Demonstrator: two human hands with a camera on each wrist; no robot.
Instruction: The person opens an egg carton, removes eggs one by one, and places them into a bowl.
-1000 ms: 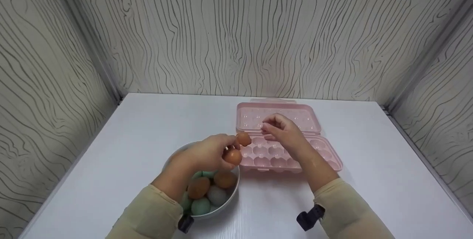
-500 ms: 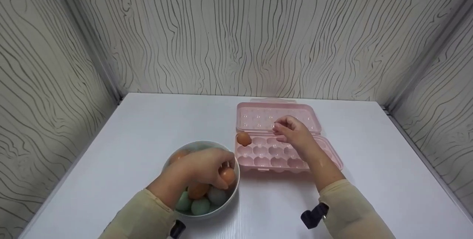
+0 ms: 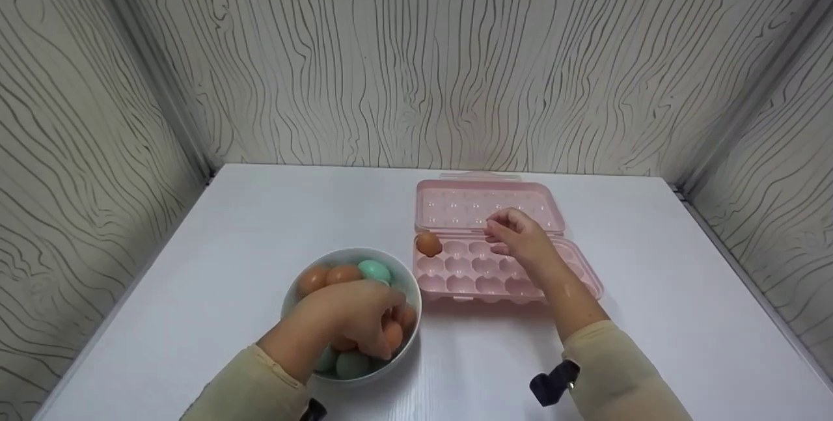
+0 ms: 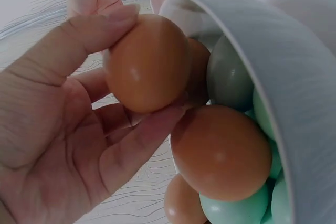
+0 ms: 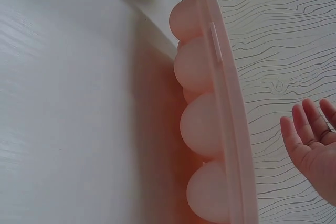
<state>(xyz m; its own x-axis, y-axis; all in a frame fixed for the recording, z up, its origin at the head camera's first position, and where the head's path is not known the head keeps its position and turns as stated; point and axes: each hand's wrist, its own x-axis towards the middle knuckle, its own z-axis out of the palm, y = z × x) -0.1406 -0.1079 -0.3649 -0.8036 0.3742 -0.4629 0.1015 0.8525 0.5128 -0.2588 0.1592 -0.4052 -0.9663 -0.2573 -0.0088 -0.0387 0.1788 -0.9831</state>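
Note:
My left hand (image 3: 358,317) is down in the white bowl (image 3: 416,304), thumb and fingers pinching a brown egg (image 4: 149,64). Beside that egg in the left wrist view lie another brown egg (image 4: 220,153), a grey-green egg (image 4: 228,74) and pale green ones. Over the back part of the pink egg carton (image 3: 462,296), my right hand (image 3: 518,237) hovers with loosely bent fingers and holds nothing. The carton lies with its lid (image 3: 553,206) folded back. A single brown egg (image 3: 428,243) sits in its back left cup; the other cups in sight hold no eggs.
Bowl and carton stand close together on a white table (image 3: 260,213), the bowl to the left and nearer the front. Wood-patterned panels (image 3: 416,63) enclose the back and both sides.
My left hand has moved from beside the carton down and left into the bowl, bringing the brown egg with it. My right hand has drifted slightly right over the carton.

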